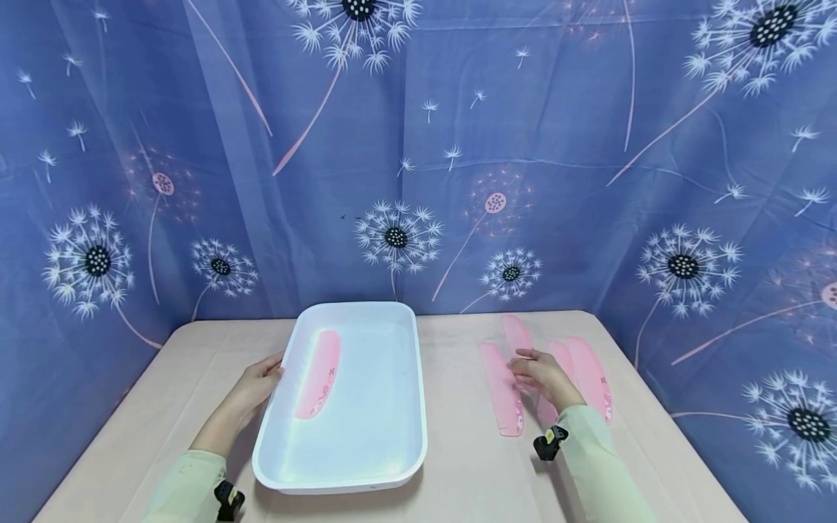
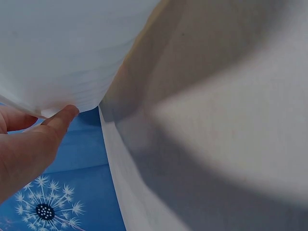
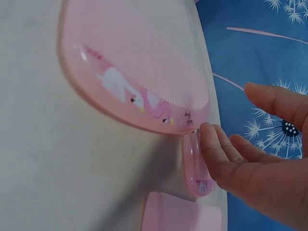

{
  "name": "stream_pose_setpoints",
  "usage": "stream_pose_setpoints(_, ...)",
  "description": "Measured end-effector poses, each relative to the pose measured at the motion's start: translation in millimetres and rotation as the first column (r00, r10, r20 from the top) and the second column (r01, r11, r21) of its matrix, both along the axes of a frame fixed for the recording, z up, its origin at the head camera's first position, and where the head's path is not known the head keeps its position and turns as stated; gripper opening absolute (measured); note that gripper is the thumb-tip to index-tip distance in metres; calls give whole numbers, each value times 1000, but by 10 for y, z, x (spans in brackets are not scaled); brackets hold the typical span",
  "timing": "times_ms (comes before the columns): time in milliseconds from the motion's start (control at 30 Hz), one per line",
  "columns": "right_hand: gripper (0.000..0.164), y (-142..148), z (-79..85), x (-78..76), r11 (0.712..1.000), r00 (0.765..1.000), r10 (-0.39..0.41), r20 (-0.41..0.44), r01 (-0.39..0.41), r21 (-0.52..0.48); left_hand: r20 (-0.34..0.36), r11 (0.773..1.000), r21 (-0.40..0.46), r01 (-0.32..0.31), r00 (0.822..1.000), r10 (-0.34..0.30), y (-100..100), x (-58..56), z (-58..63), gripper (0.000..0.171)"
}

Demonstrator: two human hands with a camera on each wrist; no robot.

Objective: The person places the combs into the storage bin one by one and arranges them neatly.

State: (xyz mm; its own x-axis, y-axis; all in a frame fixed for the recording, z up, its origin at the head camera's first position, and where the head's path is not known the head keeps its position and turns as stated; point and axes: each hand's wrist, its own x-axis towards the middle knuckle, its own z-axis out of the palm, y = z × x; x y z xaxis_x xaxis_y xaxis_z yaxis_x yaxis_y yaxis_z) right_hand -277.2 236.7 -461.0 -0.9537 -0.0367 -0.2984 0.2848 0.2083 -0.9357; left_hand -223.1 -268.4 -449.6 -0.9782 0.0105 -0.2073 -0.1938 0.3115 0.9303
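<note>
One pink comb [image 1: 319, 374] is inside the white tray [image 1: 375, 407] rn, lying lengthwise in the tray's left half, w/ bare floor to its right. Prob angled that way b/c it's long & the tray's long side gives it the most room. L hand [image 1: 251, 388] is on the tray's left edge, light pinch afaict, thumb by the rim & fingers against the outer wall. Imo that's just steadying it: holding from outside leaves the inside clear. R hand [image 1: 544, 378] is well to the right of the tray, over the loose combs [image 1: 502, 392], fingers loosely extended, thumb well apart, holding nothing. Fingertips look right at a comb, but can't tell if they touch. Approx four combs over there, can't swear to it b/c the hand covers some. They're fanned lengthwise on the table [image 1: 461, 457], some close enough that they may overlap; spread like that, edges should be easy to get at, I'd guess. Tray's prob set beside them so it's a short reach. FYI blue curtain [image 1: 294, 218] behind the tray.
</note>
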Motion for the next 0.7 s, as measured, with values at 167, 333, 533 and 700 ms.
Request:
stream_pose_setpoints(167,64,-1,-24,4,1000,1000,-14,0,14,16,-12,1000,-11,4,1000,-4,1,-7,-3,50)
stream_pose_setpoints(333,64,-40,-41,12,998,1000,0,-1,0,65,-12,1000,9,8,1000,-8,-6,5,-11,49)
stream_pose_setpoints(533,64,-105,-55,7,991,1000,18,-22,-15,136,-4,1000,2,4,1000,-4,-10,4,-20,50)
stream_pose_setpoints(700,65,-138,-62,15,983,999,21,-43,-13,181,5,1000,-4,-2,1000,2,4,1,-30,50)
